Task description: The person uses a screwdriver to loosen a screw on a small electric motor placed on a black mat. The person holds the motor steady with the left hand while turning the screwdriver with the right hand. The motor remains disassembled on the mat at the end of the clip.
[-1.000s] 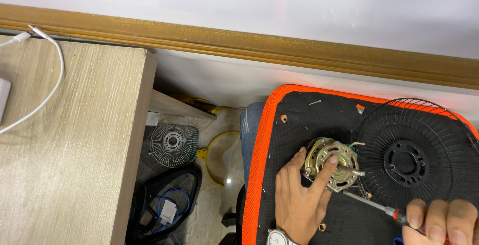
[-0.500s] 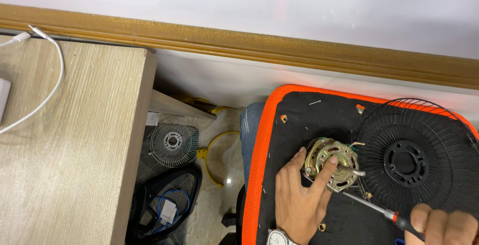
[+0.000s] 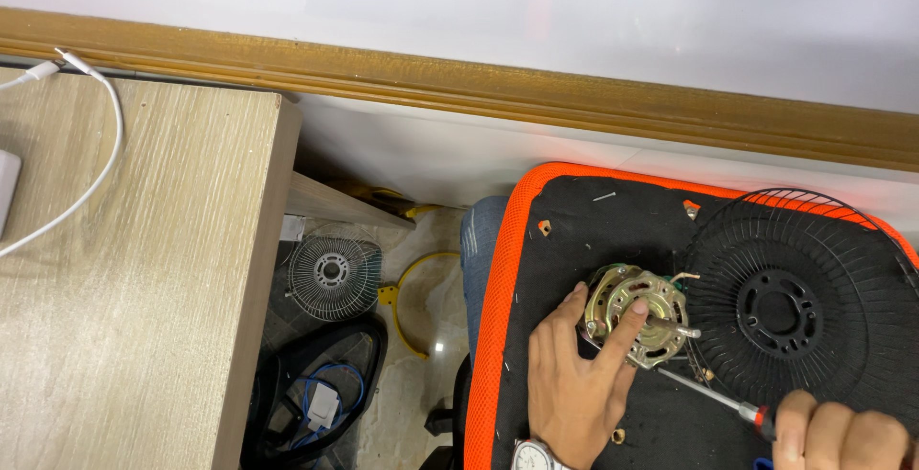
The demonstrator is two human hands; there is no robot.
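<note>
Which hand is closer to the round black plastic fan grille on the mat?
Right. The right hand grips a screwdriver just below the round black plastic fan grille; the left hand rests on the brass-coloured motor beside it.

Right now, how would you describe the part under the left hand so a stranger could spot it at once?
Find the orange-rimmed black mat at lower right. On it, just left of the black fan grille, sits the fan motor, pressed by the left hand. It is the only brassy metal disc there, with a shaft sticking out.

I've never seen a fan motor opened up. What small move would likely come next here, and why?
Probably a turn of the screwdriver: its tip sits at the fan motor edge, the left hand pins the motor down, and the right hand grips the handle.
</note>
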